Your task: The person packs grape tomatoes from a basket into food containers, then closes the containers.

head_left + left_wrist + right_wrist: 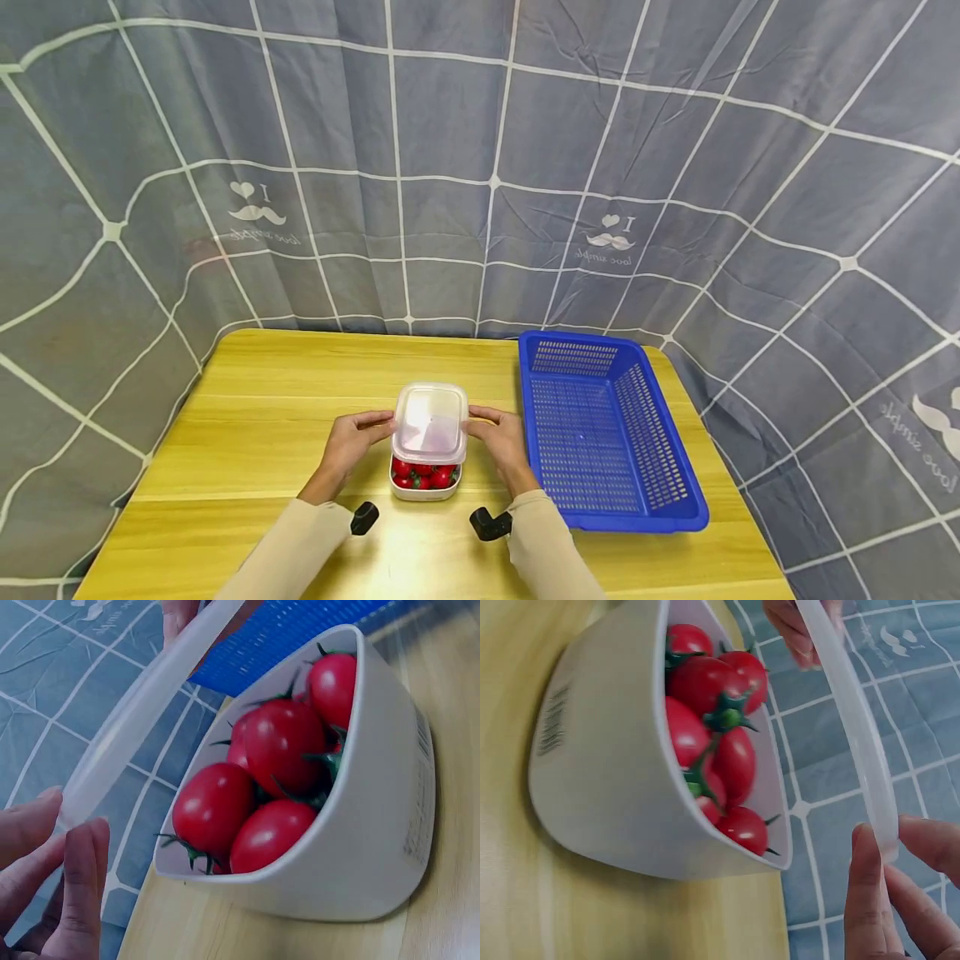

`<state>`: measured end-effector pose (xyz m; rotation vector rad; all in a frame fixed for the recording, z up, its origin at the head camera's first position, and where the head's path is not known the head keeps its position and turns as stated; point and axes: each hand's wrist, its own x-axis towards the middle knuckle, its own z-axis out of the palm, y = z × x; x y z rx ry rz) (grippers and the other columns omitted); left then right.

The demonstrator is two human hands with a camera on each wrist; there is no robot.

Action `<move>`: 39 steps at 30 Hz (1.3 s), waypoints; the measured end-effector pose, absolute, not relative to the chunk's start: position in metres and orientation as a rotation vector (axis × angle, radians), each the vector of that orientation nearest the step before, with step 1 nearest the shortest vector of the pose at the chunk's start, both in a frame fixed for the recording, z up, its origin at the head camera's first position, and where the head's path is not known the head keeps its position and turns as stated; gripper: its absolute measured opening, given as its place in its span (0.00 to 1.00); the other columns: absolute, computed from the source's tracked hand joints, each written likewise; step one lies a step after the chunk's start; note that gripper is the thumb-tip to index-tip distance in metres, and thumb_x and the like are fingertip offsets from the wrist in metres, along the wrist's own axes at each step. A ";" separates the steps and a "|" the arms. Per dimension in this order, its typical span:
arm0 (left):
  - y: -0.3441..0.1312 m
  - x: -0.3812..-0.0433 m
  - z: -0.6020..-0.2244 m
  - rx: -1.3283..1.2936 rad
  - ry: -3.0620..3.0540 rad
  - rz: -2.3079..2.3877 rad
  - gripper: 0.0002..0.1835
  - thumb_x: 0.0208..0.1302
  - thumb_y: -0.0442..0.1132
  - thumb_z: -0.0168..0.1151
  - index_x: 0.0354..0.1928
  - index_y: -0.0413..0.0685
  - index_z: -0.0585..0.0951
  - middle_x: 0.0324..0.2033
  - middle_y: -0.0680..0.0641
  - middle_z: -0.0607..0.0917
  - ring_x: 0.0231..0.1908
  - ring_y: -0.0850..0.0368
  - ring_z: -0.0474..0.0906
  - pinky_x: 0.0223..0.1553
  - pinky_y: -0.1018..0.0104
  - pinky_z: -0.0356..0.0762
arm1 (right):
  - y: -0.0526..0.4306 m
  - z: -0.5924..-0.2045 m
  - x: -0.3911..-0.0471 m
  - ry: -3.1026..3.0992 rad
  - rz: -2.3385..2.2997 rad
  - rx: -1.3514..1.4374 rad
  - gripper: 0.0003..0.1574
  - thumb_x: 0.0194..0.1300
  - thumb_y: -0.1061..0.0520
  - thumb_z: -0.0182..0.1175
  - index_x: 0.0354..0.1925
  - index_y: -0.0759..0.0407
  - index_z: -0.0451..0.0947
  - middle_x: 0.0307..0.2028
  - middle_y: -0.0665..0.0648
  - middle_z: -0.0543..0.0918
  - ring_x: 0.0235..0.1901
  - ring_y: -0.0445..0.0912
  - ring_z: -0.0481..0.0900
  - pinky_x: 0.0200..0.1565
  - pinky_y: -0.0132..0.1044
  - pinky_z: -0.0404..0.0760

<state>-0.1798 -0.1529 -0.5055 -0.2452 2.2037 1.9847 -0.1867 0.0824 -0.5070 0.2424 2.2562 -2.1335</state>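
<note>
Both hands hold a translucent square lid (pixel 431 423) by its opposite sides, raised above a white plastic container (pixel 424 493). My left hand (pixel 351 443) pinches the left edge between thumb and fingers, and my right hand (pixel 501 440) pinches the right edge the same way. Inside the container lie several red cherry tomatoes (pixel 285 742) with green stems, plain in both wrist views. A gap shows between the lid and the container's rim (pixel 676 761). A printed label (pixel 553 720) marks the container's side.
A blue perforated basket (pixel 585 437) stands on the right of the wooden table (pixel 285 400), close beside my right hand. Behind the table and along its sides hangs a grey curtain (pixel 442 217) with white lines. Black wrist devices (pixel 491 525) sit at both cuffs.
</note>
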 end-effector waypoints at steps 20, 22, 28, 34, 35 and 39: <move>-0.151 -0.163 -0.517 -0.155 2.466 1.750 0.12 0.58 0.32 0.68 0.42 0.32 0.85 0.35 0.37 0.87 0.30 0.49 0.86 0.37 0.55 0.86 | 0.081 -0.522 -0.168 2.412 -1.901 0.169 0.17 0.53 0.68 0.68 0.43 0.74 0.83 0.27 0.61 0.86 0.21 0.43 0.82 0.29 0.39 0.87; -0.151 -0.161 -0.518 -0.139 2.518 1.698 0.11 0.58 0.32 0.68 0.41 0.32 0.86 0.32 0.38 0.87 0.29 0.49 0.86 0.34 0.58 0.86 | 0.081 -0.524 -0.167 2.412 -1.895 0.177 0.17 0.53 0.68 0.68 0.43 0.74 0.83 0.27 0.60 0.85 0.22 0.46 0.82 0.28 0.38 0.86; -0.150 -0.160 -0.519 -0.114 2.594 1.640 0.10 0.57 0.31 0.69 0.41 0.33 0.86 0.30 0.40 0.87 0.27 0.50 0.85 0.27 0.68 0.82 | 0.079 -0.530 -0.169 2.446 -1.862 0.168 0.16 0.54 0.68 0.68 0.42 0.74 0.83 0.25 0.58 0.84 0.22 0.50 0.82 0.28 0.40 0.87; -0.151 -0.160 -0.522 -0.100 2.614 1.581 0.09 0.58 0.32 0.68 0.40 0.35 0.87 0.30 0.42 0.88 0.27 0.53 0.84 0.25 0.69 0.80 | 0.080 -0.533 -0.168 2.498 -1.839 0.126 0.15 0.54 0.69 0.67 0.41 0.75 0.83 0.25 0.60 0.83 0.21 0.49 0.82 0.26 0.41 0.86; -0.151 -0.159 -0.523 -0.095 2.622 1.566 0.09 0.58 0.33 0.68 0.40 0.35 0.87 0.30 0.42 0.88 0.27 0.53 0.84 0.25 0.69 0.80 | 0.080 -0.534 -0.168 2.502 -1.835 0.121 0.14 0.54 0.69 0.67 0.41 0.75 0.83 0.25 0.60 0.83 0.21 0.49 0.82 0.26 0.41 0.86; -0.152 -0.157 -0.526 -0.073 2.632 1.531 0.10 0.59 0.34 0.68 0.41 0.35 0.87 0.32 0.41 0.88 0.27 0.54 0.84 0.25 0.69 0.80 | 0.079 -0.537 -0.166 2.477 -1.829 0.142 0.14 0.54 0.70 0.66 0.41 0.74 0.83 0.24 0.59 0.83 0.19 0.44 0.79 0.25 0.39 0.86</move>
